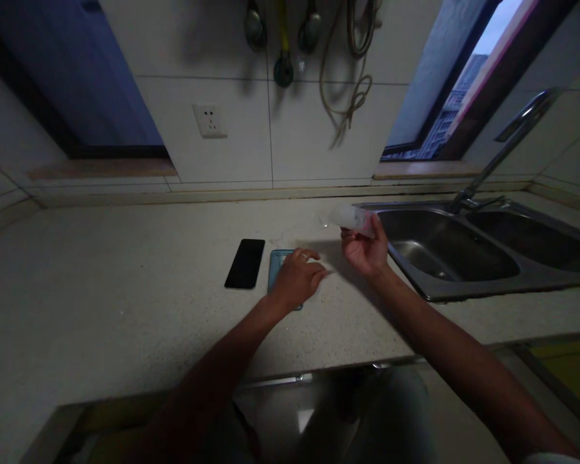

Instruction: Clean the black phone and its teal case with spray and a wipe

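A whitish, translucent, bottle-shaped thing [348, 216] with a pink patch is in my right hand [366, 248], fingers and thumb closed around it. It tilts over the counter by the sink's left edge and is blurred. My left hand [297, 277] is over a light-blue phone case [274, 265], covering most of it. Its thumb and fingertips come together at the right, near a small pale bit that I cannot make out. Just left of the case, a black phone [245, 264] lies flat, dark screen up.
A steel double sink [444, 248] with a tall faucet [502, 151] is set into the pale counter [125, 290] at right. On the tiled wall are a socket [210, 121], valves [283, 69] and a hanging cord [350, 106]. Windows flank the wall.
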